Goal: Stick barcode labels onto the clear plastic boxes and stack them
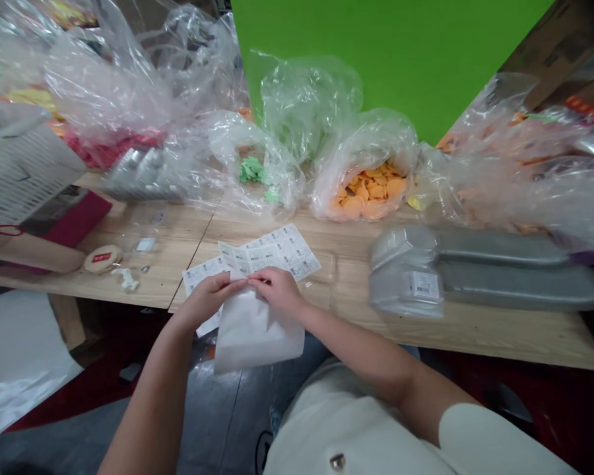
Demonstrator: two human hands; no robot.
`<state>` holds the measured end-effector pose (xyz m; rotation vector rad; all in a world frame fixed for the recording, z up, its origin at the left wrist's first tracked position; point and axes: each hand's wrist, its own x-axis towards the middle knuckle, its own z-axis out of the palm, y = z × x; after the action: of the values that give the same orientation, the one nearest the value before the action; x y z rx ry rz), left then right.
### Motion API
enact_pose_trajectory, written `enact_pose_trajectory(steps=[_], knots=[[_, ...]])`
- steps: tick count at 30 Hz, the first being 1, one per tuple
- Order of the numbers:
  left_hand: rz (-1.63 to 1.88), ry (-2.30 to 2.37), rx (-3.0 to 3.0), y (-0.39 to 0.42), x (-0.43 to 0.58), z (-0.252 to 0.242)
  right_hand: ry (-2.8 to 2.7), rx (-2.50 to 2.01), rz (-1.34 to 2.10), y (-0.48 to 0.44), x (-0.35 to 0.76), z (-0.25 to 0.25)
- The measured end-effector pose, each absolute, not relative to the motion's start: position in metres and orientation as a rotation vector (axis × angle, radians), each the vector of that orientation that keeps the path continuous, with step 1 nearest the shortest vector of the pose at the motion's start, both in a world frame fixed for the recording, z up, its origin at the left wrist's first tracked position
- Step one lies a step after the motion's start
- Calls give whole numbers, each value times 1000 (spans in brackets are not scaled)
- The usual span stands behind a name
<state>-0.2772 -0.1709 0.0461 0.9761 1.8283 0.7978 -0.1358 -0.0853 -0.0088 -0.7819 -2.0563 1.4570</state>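
My left hand [208, 300] and my right hand [281, 290] are close together at the table's front edge. Between thumbs and fingers, both pinch a label sheet [260, 340]. Its blank white side hangs toward me over the edge, while a printed strip shows beyond my fingertips. More printed label sheets [298, 249] lie fanned out on the wood under and behind my hands. Whether a single label is coming off between my fingers is too small to make out.
Clear plastic bags stand along the back, one with orange discs [371, 188], another with green pieces [251, 169]. Stacked clear plastic containers [408, 270] lie at right. A white basket [27, 165] and a round wooden lid [102, 259] are at left. A green panel [391, 59] rises behind.
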Motion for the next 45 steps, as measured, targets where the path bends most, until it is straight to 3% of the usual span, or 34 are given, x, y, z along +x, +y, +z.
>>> enact_pose_trajectory(steps=[3,5,9,12,16,19,24,29,32,40,45], knots=[[739,1831,1074,-170,-285,42,-1850,-911,1721,-74,-138,-15],[681,1916,1093,-168,-295,35,-1766,-977,1716,-65,-139,-16],[593,2377,1134,-162,-300,24,-1577,-1136,1529,-48,-124,-5],[866,2565,1126,-161,-269,27,-1660,-1114,1174,-51,-99,9],[1145,1675,712,-167,-203,37,-2182,-775,750,-78,-62,20],[1214,1323,412,-174,-176,38,-2249,-691,867,-92,-40,21],[951,1319,564,-182,-172,30,-1882,-1011,1501,-78,-15,18],[911,1866,1311,-168,-164,3,-1617,-1243,1305,-60,-5,-1],[920,1844,1690,-158,-155,-18,-1578,-1311,1418,-59,-6,-17],[890,1814,1766,-157,-149,-36,-1611,-1353,1484,-67,-14,-23],[928,1762,1752,-159,-151,-32,-1745,-1319,1344,-67,-13,-25]])
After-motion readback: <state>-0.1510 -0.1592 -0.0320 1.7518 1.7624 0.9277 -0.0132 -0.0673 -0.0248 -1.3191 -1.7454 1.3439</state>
